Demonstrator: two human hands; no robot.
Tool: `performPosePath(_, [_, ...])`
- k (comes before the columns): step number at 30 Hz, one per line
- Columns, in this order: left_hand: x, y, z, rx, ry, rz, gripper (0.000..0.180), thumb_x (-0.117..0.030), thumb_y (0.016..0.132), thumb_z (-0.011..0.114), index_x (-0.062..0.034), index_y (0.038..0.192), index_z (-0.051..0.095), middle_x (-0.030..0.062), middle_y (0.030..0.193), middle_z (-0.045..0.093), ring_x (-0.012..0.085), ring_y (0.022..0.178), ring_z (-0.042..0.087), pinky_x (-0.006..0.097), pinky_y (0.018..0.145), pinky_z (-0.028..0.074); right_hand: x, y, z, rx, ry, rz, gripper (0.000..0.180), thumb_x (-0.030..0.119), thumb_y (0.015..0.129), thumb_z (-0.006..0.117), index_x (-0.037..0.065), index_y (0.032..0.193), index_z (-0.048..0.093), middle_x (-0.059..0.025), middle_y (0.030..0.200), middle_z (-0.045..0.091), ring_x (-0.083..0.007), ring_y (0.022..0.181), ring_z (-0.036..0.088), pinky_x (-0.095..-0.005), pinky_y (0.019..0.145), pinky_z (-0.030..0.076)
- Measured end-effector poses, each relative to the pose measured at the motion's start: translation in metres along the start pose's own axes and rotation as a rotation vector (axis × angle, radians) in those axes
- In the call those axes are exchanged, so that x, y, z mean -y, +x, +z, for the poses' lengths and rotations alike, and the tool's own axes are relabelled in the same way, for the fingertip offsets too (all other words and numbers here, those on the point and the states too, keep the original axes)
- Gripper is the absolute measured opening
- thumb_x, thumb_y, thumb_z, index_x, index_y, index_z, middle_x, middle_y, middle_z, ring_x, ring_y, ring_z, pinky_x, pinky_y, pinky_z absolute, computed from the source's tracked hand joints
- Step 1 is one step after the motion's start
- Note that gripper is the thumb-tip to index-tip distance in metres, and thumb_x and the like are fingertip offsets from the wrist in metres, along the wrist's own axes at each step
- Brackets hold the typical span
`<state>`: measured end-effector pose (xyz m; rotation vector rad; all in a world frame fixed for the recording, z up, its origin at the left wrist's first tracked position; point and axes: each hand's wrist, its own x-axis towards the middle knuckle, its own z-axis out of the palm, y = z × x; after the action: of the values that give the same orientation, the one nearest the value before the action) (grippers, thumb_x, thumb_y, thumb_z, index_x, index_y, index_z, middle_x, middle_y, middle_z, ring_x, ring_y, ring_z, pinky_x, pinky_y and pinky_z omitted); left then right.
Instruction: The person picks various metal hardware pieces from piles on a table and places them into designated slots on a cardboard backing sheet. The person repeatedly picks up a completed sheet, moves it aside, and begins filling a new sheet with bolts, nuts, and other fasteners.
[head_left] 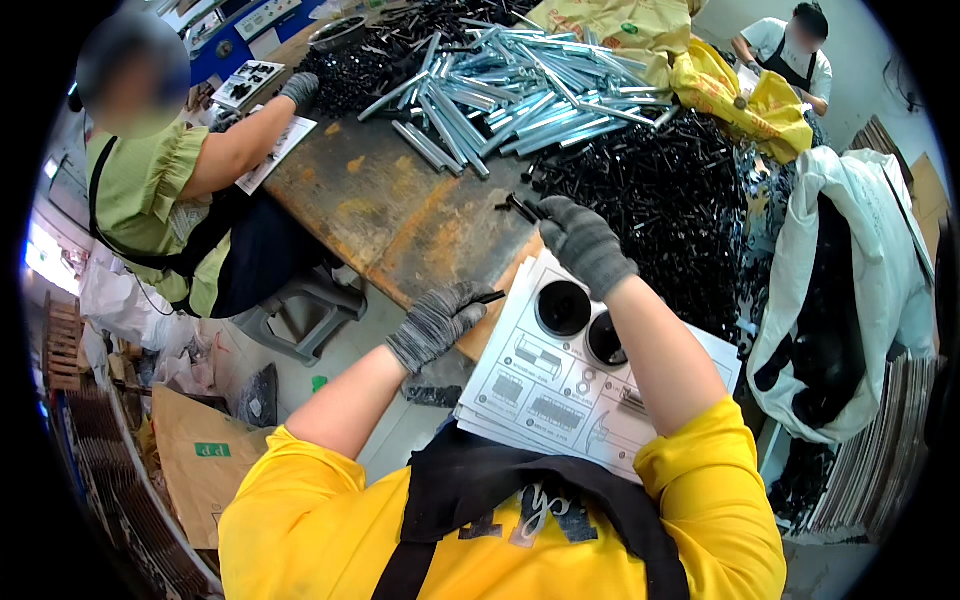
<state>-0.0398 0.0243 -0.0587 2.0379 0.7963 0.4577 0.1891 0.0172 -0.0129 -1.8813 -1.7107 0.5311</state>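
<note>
My left hand (pixel 440 322), in a grey knit glove, is closed with a small black bolt (pixel 490 297) sticking out past its fingertips. It hovers beside the table's near edge, left of a stack of printed sheets (pixel 510 352). My right hand (pixel 583 245), gloved alike, pinches black bolts (pixel 520 208) above the table, at the edge of a heap of black bolts (pixel 655 205). Below my right wrist, a round black disc (pixel 563 308) lies on the sheets, and a second disc (pixel 604 342) is partly hidden by my forearm. Small metal pieces (pixel 632 400) rest there too.
Silvery metal tubes (pixel 520 90) are piled on the worn table (pixel 400 220). Yellow sacks (pixel 740 95) lie behind, and an open white sack (pixel 850 270) stands right. A co-worker (pixel 170 200) in green sits left on a grey stool (pixel 310 310); another person (pixel 790 60) works far right.
</note>
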Motion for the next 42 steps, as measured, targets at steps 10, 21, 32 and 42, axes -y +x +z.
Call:
performPosePath(10, [-0.05, 0.007, 0.001, 0.409, 0.902, 0.231, 0.019, -0.023, 0.081, 0.052, -0.0142, 0.095, 0.06, 0.0096, 0.08, 0.056, 0.0259, 0.073, 0.06, 0.036, 0.06, 0.05, 0.015, -0.165, -0.002, 0.288, -0.324, 0.029, 0.02, 0.02, 0.08, 0.051, 0.006, 0.095, 0.055, -0.0119, 0.074, 0.061, -0.0276, 0.07, 0.062, -0.037, 0.062, 0.05])
performPosePath(21, [-0.056, 0.016, 0.008, 0.492, 1.058, 0.28, 0.019, -0.027, 0.08, 0.053, -0.0096, 0.08, 0.06, 0.0113, 0.066, 0.057, 0.0263, 0.06, 0.06, 0.038, 0.05, 0.047, 0.025, -0.172, -0.001, 0.404, -0.511, 0.016, 0.027, 0.017, 0.08, 0.046, 0.002, 0.101, 0.053, -0.0129, 0.077, 0.062, -0.0278, 0.069, 0.062, -0.0398, 0.057, 0.05])
performPosePath(32, [-0.045, 0.065, -0.004, 0.844, 0.553, 0.192, 0.024, -0.026, 0.08, 0.058, -0.0023, 0.086, 0.061, 0.0152, 0.076, 0.061, 0.0297, 0.066, 0.06, 0.037, 0.059, 0.048, -0.029, -0.151, 0.022, 0.262, -0.185, -0.218, 0.028, 0.024, 0.085, 0.044, -0.001, 0.094, 0.051, -0.0189, 0.072, 0.06, -0.0299, 0.07, 0.061, -0.0401, 0.06, 0.049])
performPosePath(42, [-0.088, 0.038, 0.016, 0.726, 1.035, 0.243, 0.014, -0.015, 0.075, 0.057, -0.0046, 0.084, 0.06, 0.0117, 0.074, 0.061, 0.027, 0.072, 0.061, 0.036, 0.061, 0.049, 0.026, -0.157, 0.004, 0.351, -0.463, -0.046, 0.017, 0.019, 0.082, 0.046, 0.006, 0.089, 0.054, -0.0101, 0.067, 0.062, -0.0282, 0.061, 0.061, -0.0393, 0.052, 0.049])
